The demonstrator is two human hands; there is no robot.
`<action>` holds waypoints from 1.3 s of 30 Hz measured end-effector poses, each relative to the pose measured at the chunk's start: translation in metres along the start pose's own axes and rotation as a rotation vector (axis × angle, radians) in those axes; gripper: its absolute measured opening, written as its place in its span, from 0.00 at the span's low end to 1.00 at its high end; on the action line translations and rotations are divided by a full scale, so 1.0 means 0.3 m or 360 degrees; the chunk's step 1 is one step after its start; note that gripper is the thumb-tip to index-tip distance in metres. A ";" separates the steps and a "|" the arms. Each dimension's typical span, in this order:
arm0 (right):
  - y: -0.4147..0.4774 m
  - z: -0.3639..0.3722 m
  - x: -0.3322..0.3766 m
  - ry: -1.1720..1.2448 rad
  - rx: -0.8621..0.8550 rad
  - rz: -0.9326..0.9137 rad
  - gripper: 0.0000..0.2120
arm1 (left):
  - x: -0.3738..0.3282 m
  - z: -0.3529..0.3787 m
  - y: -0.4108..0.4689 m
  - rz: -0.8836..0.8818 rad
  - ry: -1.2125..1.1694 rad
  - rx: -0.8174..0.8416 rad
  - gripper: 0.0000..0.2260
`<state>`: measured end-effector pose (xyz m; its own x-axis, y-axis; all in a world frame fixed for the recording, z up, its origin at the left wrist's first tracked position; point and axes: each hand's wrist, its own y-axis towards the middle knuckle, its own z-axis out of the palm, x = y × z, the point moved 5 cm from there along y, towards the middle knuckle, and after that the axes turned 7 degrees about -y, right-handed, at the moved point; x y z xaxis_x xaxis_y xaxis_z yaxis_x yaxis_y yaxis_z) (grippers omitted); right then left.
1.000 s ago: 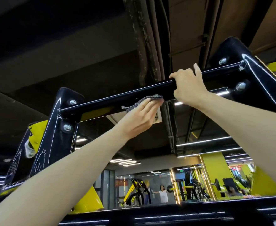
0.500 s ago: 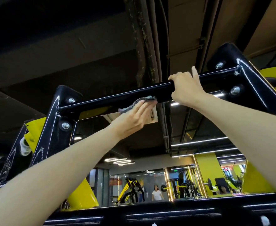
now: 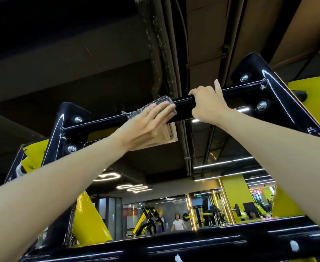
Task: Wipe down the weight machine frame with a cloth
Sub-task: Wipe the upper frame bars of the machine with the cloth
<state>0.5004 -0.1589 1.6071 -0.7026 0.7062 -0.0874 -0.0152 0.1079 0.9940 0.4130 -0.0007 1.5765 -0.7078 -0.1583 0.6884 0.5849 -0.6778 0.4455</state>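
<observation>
A grey cloth [image 3: 156, 104] lay draped over the black overhead crossbar [image 3: 96, 123] of the weight machine frame [image 3: 66, 114], near its middle. The left hand [image 3: 146, 127], fingers straight, pressed it there; the right hand [image 3: 207, 106] clamped the crossbar just to its right. Wiping well likely meant firm, even pressure along the crossbar.

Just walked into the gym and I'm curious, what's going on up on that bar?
A person is wiping the black weight machine's top crossbar. Their left hand presses a grey cloth flat against the bar near its middle, fingers straight. Their right hand grips the bar just to the right of the cloth.
</observation>
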 end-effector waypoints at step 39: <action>-0.149 0.004 -0.140 -0.0493 0.0231 -0.0075 0.45 | 0.032 0.059 -0.172 -0.0372 -0.0331 0.0358 0.42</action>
<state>0.5316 -0.1926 1.5663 -0.4536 0.8747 -0.1709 0.0746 0.2283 0.9707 0.3831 0.0454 1.5703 -0.7502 0.1467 0.6447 0.5060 -0.5003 0.7026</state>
